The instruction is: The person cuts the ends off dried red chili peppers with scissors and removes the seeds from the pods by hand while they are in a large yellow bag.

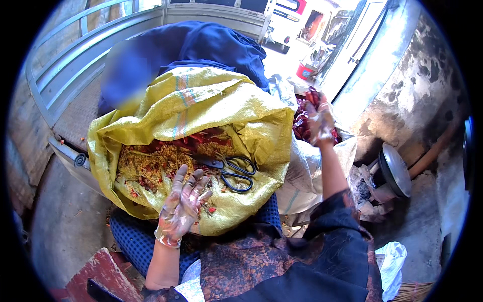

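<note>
My left hand (181,206), in a thin clear glove, hovers palm up with its fingers spread over the near edge of a yellow woven sack (226,108). Inside the sack lie yellow seeds (146,163) mixed with red chili pieces. Black-handled scissors (235,173) rest on the sack beside that hand, their blades partly over the seeds. Off to the right, my gloved right hand (322,121) is closed around some dark red dried chilies (313,94). It is above a white sack (312,168) holding more dried chilies (302,123).
Across the yellow sack a person in blue clothing (201,45) bends forward. A metal-railed truck bed (75,38) stands behind at the left. Right of the white sack is a round metal pan (395,168) beside a stained wall (402,100). A worn red board (95,277) lies at lower left.
</note>
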A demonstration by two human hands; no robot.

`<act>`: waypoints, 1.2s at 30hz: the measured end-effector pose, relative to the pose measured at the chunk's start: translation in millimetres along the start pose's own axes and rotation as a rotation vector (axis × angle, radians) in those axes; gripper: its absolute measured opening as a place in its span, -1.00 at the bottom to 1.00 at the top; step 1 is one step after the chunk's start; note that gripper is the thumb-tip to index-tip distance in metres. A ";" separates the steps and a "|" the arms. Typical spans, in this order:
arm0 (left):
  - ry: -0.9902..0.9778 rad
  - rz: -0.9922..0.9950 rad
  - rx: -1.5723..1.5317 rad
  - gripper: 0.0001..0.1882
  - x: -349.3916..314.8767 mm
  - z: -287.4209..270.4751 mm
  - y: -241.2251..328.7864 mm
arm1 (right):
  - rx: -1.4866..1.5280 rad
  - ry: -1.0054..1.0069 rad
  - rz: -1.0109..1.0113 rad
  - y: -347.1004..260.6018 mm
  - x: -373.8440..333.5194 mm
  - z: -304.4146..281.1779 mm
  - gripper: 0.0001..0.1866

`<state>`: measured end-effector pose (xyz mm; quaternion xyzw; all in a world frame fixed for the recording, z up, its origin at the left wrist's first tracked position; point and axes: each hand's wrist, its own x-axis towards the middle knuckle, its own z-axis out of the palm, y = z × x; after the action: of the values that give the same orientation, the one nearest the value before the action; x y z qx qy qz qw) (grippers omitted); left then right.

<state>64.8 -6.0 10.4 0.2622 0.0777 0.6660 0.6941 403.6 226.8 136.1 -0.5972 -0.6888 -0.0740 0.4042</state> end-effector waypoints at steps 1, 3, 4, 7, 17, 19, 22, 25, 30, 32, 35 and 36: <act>-0.009 -0.006 0.005 -0.16 1.5 -0.1 -0.7 | -0.384 0.142 -0.027 18.5 11.4 3.2 -0.25; -0.007 -0.004 0.024 -0.17 2.1 -2.7 1.3 | -0.407 0.040 0.067 42.8 20.6 -9.0 -0.39; 0.000 -0.004 0.001 -0.18 2.2 -4.2 3.0 | -0.368 -0.003 0.066 45.3 21.6 -8.4 -0.40; 0.030 0.018 -0.046 -0.20 -1.1 -11.1 8.3 | 0.561 -0.344 0.032 -1.2 -10.2 25.5 -0.59; 0.053 0.055 -0.068 -0.22 -10.0 -15.1 15.4 | -0.099 -0.676 -0.653 -158.9 -74.0 142.1 -0.38; 0.033 0.053 -0.087 -0.25 -8.6 -12.9 18.5 | -0.285 -0.613 -0.756 -152.3 -69.3 160.0 -0.34; 0.039 0.036 -0.143 -0.28 -8.1 -15.9 20.7 | 0.050 -0.759 -0.644 -144.4 -60.4 164.0 -0.46; 0.056 0.030 -0.168 -0.31 -8.8 -26.7 16.5 | 0.055 -0.778 -0.729 -168.5 -69.5 115.1 -0.56; 0.076 -0.005 -0.122 -0.32 -4.3 -22.0 11.8 | 0.921 -0.987 -0.184 -144.6 -91.7 94.0 -0.67; 0.083 -0.004 -0.124 -0.34 -4.5 -16.9 11.9 | 1.199 -0.933 0.113 -151.5 -113.4 84.3 -0.67; 0.090 -0.055 -0.112 -0.42 -1.2 -10.2 8.2 | 1.145 -0.905 0.206 -165.6 -136.3 78.7 -0.67; 0.098 -0.063 -0.126 -0.44 -2.7 -12.1 7.5 | 1.068 -0.937 0.223 -175.6 -142.7 68.5 -0.65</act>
<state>52.4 -5.6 3.0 0.1826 0.0780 0.6595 0.7250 210.8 109.6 65.6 -0.3539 -0.6669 0.5789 0.3080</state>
